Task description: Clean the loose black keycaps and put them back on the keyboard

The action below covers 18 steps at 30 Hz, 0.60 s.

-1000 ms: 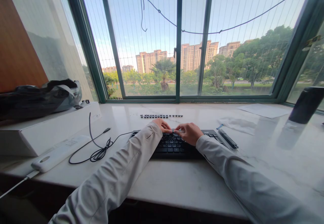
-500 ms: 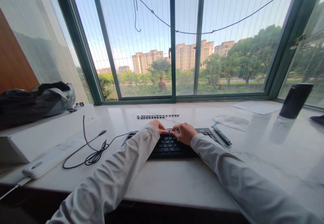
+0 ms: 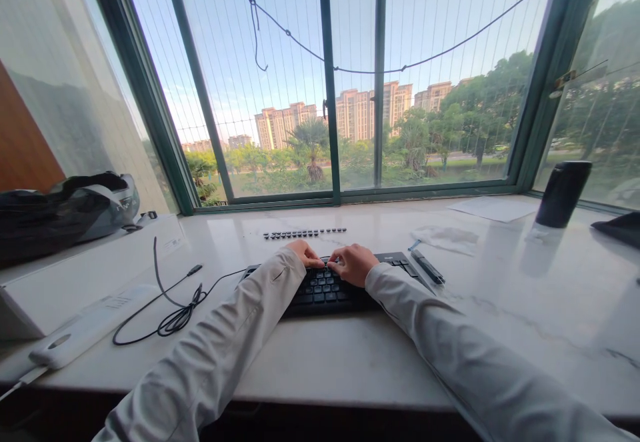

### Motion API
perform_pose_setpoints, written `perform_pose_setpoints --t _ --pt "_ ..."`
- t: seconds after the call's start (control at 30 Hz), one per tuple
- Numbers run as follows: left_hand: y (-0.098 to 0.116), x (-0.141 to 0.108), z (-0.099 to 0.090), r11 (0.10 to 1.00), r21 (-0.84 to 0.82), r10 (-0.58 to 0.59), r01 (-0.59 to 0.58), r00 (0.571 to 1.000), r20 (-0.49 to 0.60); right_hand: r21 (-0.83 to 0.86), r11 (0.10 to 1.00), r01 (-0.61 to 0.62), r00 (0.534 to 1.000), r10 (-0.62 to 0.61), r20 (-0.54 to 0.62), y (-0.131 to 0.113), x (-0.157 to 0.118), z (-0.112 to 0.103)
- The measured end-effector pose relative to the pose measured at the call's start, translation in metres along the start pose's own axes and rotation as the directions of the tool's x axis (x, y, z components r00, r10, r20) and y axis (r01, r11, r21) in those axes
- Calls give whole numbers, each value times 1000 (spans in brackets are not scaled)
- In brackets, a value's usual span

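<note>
A black keyboard (image 3: 325,299) lies on the white marble counter, with both my forearms reaching across it. My left hand (image 3: 306,254) is at its upper rows, thumb and fingers drawn together in a pinch. Right beside it, my right hand (image 3: 353,263) is closed too, its fingertips nearly meeting the left ones over the keys. Whatever sits between the fingertips is too small to make out. Loose black keycaps (image 3: 305,233) are lined up in rows on the counter behind the keyboard.
At the left are a coiled black cable (image 3: 175,319), a white power strip (image 3: 83,335) and a long white box (image 3: 75,282) with a dark bag on it. To the right lie a black pen-like tool (image 3: 427,267), clear plastic (image 3: 445,237), paper (image 3: 493,209) and a black cylinder (image 3: 563,193).
The view has shifted slightly, so everything appears a little further left. Both hands stay together over the same upper part of the keyboard, with fingers still pinched.
</note>
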<state>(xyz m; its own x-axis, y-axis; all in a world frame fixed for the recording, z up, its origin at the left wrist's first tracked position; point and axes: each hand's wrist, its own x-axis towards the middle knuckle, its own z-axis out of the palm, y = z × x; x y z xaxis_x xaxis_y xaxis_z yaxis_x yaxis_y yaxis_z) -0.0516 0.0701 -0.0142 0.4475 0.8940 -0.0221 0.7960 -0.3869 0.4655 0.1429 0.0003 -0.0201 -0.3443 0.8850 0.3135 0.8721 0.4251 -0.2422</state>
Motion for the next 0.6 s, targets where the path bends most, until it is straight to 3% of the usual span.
perform_pose_setpoints --t 0.27,0.6 --pt "-2 0 2 999 -21 -35 35 999 -1 -13 1000 -11 1000 12 23 -1 1 0" --pt "7 1 1 991 85 -107 106 994 11 -40 999 -7 1000 7 8 0 1 2"
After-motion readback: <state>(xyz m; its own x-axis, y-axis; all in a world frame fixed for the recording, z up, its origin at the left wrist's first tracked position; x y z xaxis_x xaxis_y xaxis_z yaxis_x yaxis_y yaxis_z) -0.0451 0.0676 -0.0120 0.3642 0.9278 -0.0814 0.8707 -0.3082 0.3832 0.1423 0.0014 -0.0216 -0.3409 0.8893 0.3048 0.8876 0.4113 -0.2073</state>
